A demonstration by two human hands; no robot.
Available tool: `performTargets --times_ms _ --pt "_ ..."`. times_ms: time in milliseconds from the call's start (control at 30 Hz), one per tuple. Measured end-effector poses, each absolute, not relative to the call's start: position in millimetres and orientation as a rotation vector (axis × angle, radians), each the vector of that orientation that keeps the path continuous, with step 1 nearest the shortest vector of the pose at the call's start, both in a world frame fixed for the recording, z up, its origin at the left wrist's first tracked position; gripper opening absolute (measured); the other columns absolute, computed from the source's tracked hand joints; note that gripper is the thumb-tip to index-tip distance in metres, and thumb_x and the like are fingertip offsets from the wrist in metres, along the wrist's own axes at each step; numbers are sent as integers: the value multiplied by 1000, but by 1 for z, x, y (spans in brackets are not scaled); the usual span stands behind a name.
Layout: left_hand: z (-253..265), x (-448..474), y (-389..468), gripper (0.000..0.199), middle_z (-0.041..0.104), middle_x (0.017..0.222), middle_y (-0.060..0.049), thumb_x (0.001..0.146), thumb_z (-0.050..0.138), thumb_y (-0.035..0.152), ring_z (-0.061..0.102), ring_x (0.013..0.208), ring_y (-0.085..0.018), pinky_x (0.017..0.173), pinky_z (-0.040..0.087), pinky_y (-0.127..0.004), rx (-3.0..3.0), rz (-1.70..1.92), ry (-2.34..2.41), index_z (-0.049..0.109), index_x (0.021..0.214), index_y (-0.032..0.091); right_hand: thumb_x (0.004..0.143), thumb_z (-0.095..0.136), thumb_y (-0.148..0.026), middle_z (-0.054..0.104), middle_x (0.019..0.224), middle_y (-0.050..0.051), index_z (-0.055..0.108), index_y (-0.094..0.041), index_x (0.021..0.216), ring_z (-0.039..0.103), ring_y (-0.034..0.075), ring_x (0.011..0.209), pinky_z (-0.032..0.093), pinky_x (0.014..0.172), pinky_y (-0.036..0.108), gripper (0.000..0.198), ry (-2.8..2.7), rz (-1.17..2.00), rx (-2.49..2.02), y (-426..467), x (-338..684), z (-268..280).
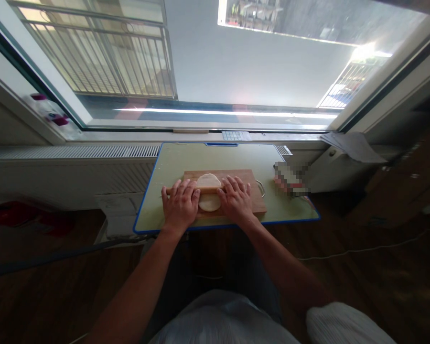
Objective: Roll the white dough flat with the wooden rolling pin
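A wooden rolling pin (210,190) lies crosswise over a flat round of pale dough (209,203). My left hand (181,200) rests on the pin's left part, fingers curled over it, with the pin's end poking out by the fingers. Over the right part, my right hand (236,196) grips it the same way and hides that end. Dough shows both above and below the pin, between my thumbs. Beneath it is a wooden cutting board (260,206) with a metal handle (261,188) at its right side.
The board sits on a small pale-green table (172,157) with a blue rim. A pixelated item (290,179) lies at the table's right. Behind are a radiator (75,153) and a windowsill with a bottle (50,112) at left. A white cable (344,252) crosses the floor.
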State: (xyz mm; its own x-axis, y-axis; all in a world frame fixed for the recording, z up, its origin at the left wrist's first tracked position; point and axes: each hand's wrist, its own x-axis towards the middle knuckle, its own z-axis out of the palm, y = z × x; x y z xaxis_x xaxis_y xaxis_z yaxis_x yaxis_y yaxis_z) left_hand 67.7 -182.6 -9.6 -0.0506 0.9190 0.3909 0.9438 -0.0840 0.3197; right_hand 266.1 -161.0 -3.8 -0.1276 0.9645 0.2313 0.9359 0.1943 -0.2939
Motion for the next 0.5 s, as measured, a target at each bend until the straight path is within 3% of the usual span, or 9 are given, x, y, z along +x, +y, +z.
performTargets --times_ms 500 --pt "0 70 -150 52 63 159 -10 112 34 48 51 151 -33 133 18 -68 -2105 -752 -2194 72 143 29 116 37 -51 60 163 4 68 -29 145 41 30 157 19 134 65 47 -2154 110 -1791 -128 259 15"
